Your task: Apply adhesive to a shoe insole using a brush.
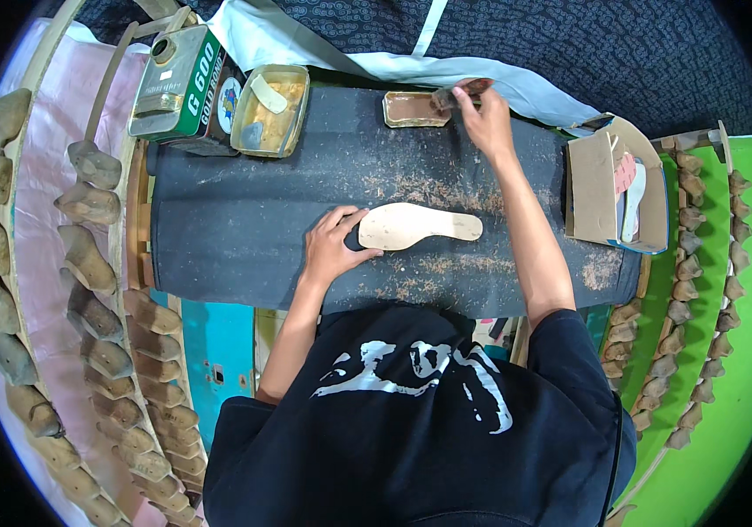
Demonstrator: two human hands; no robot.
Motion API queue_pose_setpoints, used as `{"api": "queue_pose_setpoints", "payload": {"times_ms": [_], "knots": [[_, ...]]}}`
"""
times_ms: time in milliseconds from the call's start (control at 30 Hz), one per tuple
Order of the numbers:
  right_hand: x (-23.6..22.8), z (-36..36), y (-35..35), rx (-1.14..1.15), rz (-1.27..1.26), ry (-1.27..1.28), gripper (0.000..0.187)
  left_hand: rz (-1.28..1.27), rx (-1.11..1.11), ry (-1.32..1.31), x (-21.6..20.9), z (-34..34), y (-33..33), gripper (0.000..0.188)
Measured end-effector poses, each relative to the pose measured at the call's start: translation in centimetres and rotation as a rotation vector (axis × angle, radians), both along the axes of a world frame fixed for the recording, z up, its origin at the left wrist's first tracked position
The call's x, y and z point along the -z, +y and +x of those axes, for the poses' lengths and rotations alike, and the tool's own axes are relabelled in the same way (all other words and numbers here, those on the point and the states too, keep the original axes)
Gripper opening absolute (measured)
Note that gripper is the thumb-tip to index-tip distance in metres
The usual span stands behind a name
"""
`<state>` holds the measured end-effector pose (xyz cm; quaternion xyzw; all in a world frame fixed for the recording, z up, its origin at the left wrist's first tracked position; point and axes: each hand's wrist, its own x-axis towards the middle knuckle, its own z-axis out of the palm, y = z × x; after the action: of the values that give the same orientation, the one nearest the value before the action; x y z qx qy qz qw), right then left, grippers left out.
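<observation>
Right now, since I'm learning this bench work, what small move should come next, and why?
Perhaps bring the right hand and the dark piece it holds toward the pale sole: the left hand already grips the sole's wide end, while the right is off at the small tray.

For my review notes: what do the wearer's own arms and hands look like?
The left hand and right hand are ungloved, and the forearms are bare, with no watch or band visible at the wrists. The short sleeves are plain black, part of a black shirt with a bold white brushstroke print. Any rings are too small to tell.
</observation>
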<state>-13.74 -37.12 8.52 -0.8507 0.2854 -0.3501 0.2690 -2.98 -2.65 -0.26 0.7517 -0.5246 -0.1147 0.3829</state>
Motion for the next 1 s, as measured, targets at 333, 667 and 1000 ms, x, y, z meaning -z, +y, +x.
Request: {"api": "queue_pose_setpoints", "payload": {"times_ms": [333, 667, 1000], "knots": [[2.9, -2.5, 1.3, -0.005, 0.241, -0.127, 0.02, -0.002, -0.002, 0.029, -0.2, -0.2, -0.3, 0.077], [4.7, -10.3, 9.6, 0.126, 1.092, -0.725, 0.014, 0.026, -0.047, -0.003, -0.6, -2.1, 0.8, 0.073], [8.2, -9.8, 23.4, -0.091, 0.946, -0.39, 0.043, 0.039, -0.081, -0.075, 0.6, -4.7, 0.9, 0.075]]}}
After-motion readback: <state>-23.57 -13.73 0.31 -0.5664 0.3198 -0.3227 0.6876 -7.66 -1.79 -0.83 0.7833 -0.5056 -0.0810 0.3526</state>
